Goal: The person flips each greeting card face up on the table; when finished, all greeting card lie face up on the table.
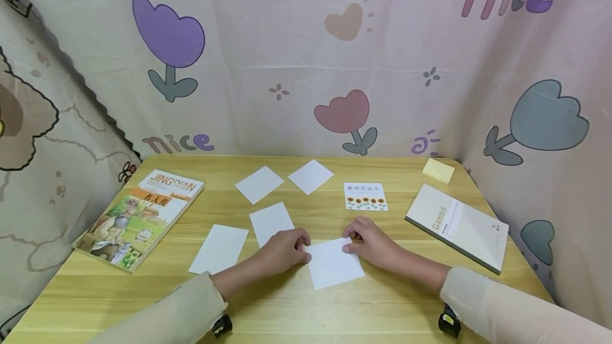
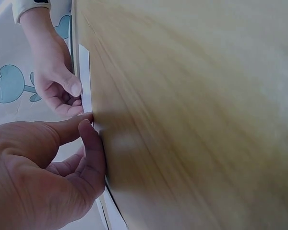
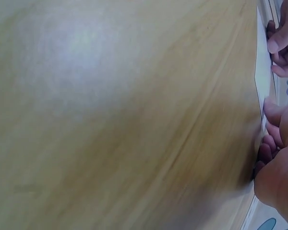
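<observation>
In the head view, a person's left hand and right hand clamp their fingers on a blank white rectangular paper card, nearer the person than a white sunflower-printed card. The left wrist view, then the right, shows both hands at the blank card's edge.

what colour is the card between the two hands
White; the card shows best in the head view.

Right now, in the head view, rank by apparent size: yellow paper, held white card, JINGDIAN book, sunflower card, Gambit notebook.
1. JINGDIAN book
2. Gambit notebook
3. Held white card
4. Sunflower card
5. Yellow paper
</observation>
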Action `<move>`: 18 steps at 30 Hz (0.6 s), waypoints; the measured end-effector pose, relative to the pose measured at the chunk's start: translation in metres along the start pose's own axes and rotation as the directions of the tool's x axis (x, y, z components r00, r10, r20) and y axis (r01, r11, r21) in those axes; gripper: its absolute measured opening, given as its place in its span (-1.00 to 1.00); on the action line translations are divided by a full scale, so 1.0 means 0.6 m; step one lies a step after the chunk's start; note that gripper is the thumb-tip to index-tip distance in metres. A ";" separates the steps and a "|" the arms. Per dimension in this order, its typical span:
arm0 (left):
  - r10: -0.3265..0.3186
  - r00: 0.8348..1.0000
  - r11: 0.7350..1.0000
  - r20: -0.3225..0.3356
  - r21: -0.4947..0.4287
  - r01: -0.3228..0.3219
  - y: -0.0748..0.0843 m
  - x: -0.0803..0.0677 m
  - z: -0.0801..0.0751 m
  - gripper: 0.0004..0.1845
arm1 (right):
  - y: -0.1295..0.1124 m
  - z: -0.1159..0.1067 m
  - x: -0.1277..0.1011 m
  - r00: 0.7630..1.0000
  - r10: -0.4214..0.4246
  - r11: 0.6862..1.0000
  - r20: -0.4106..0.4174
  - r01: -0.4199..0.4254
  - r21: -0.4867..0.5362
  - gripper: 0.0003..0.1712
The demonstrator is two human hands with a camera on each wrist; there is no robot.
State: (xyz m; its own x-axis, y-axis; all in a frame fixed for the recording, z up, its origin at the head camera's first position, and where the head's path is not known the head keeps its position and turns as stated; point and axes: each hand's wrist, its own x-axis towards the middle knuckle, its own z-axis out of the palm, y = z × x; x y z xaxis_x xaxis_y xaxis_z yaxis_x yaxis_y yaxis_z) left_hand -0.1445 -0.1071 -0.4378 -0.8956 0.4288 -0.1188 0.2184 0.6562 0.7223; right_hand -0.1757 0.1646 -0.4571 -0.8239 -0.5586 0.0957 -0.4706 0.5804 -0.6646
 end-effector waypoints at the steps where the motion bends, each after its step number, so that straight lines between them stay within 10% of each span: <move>1: -0.006 1.000 1.000 -0.001 0.000 0.006 0.000 0.001 0.000 -0.77 | 0.000 -0.002 0.000 1.000 -0.004 1.000 0.004 0.004 0.009 -0.76; 18: -0.022 0.999 0.997 0.040 -0.071 0.025 -0.001 0.006 -0.003 -0.63 | 0.000 -0.001 -0.003 0.999 0.034 0.999 0.007 -0.034 0.013 -0.72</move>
State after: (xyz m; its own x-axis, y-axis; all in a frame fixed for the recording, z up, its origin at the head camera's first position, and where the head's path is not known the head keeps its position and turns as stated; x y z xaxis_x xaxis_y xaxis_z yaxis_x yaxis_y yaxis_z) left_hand -0.1484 -0.1073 -0.4376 -0.8840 0.4385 -0.1621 0.1677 0.6211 0.7656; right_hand -0.1746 0.1659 -0.4568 -0.8375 -0.5423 0.0677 -0.4377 0.5913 -0.6774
